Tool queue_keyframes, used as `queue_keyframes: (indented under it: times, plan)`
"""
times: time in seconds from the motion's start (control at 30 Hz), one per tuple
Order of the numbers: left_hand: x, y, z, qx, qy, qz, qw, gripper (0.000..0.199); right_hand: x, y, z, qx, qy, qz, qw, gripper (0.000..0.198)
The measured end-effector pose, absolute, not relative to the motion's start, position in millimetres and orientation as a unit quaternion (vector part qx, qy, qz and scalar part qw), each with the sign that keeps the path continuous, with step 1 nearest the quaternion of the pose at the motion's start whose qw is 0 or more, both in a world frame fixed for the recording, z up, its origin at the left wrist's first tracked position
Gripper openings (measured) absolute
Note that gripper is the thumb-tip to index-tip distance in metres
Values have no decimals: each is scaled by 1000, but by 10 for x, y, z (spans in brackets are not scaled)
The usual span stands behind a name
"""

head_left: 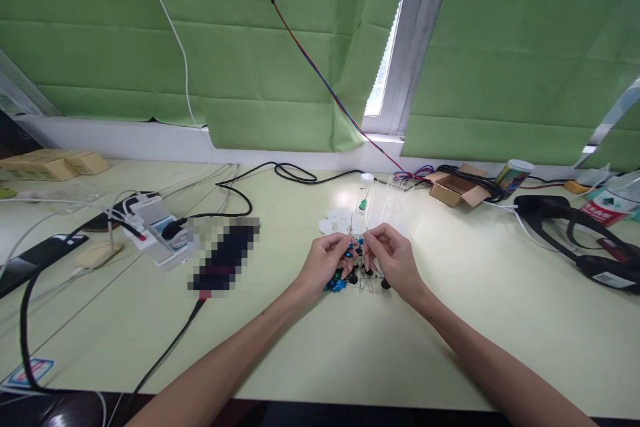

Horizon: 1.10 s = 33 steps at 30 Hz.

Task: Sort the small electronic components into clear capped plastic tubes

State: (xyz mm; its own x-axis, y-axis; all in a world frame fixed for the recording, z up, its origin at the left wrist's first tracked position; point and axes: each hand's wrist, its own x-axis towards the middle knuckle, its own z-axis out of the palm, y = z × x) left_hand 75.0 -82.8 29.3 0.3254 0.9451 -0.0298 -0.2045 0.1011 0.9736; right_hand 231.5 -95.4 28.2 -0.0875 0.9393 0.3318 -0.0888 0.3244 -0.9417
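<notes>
My left hand (pixel 325 263) is closed in a pinch, and a thin metal pin (pixel 351 221) sticks up from its fingertips. Facing it, my right hand (pixel 395 259) pinches something small and thin that the fingers mostly hide. Small blue pieces (pixel 349 251) show by the left fingers and between the hands. Beneath them lies a pile of thin metal pins (pixel 367 285) with blue pieces (pixel 339 285) and round black pieces (pixel 385 284). Beyond the hands are a small green piece with a thin tip (pixel 363 203) and several white discs (pixel 326 226).
At left lie a white power strip (pixel 167 240), cables and a pixelated dark object (pixel 225 257). An open cardboard box (pixel 453 190), a can (pixel 515 177) and black glasses-like headgear (pixel 575 240) stand at right. Green blinds (pixel 280 67) hang behind the table (pixel 320 360).
</notes>
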Motion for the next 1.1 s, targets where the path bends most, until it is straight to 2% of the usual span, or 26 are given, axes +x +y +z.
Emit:
queue_keyframes:
  times: [0.27, 0.57, 1.1]
  plan:
    - [748, -796, 229, 550, 384, 461, 581, 36, 2295, -979, 305, -362, -560, 473, 577, 30]
    - [748, -787, 204, 569, 379, 467, 561, 35, 2282, -982, 319, -359, -555, 481, 576, 30]
    - [733, -795, 247, 525, 376, 430, 630, 33, 2332, -930, 268, -361, -598, 442, 563, 25]
